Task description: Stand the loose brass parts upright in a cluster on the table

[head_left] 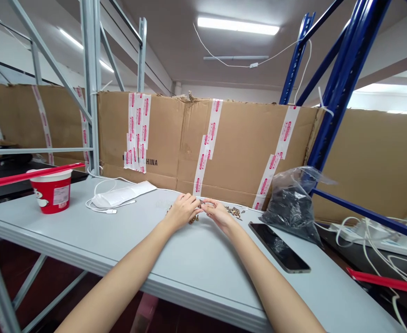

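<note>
Toward the back of the grey tabletop, my left hand (183, 211) and my right hand (218, 213) meet with fingertips pinched together. Between them is a small dark metal piece (201, 203), too small to identify further, which both hands grip. Just under my left hand lies a pile of small brass-coloured metal parts (193, 219), partly covered by its fingers. A second pile of similar metal parts (234, 212) sits beyond my right wrist, against the cardboard side.
A black phone (279, 247) and a clear bag of black items (290, 208) lie to the right. On the left are a red cup (52, 192) and a white pouch (123, 195) with a cable. Cardboard (245, 148) walls the back; a blue post (338, 111) rises right.
</note>
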The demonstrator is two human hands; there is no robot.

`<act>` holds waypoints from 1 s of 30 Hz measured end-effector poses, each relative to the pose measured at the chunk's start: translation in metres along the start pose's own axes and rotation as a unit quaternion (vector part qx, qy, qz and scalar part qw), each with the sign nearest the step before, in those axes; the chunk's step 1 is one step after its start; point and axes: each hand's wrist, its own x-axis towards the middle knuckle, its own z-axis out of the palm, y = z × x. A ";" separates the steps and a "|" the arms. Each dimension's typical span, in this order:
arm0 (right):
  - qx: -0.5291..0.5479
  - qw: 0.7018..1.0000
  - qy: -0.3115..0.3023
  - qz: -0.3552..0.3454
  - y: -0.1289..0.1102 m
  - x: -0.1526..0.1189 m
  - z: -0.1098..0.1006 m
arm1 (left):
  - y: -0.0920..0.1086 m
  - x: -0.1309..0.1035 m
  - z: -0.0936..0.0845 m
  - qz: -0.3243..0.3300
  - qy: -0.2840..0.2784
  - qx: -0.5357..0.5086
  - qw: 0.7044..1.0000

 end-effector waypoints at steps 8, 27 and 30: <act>0.002 1.000 0.006 0.013 0.003 0.004 -0.006 | -0.003 -0.001 0.001 0.011 -0.008 -0.005 1.000; 0.007 1.000 0.014 0.005 0.007 0.004 -0.001 | -0.004 -0.002 0.001 0.003 0.000 0.021 1.000; -0.001 1.000 0.016 0.008 0.006 0.003 -0.002 | -0.006 -0.003 0.001 0.032 -0.015 0.007 0.999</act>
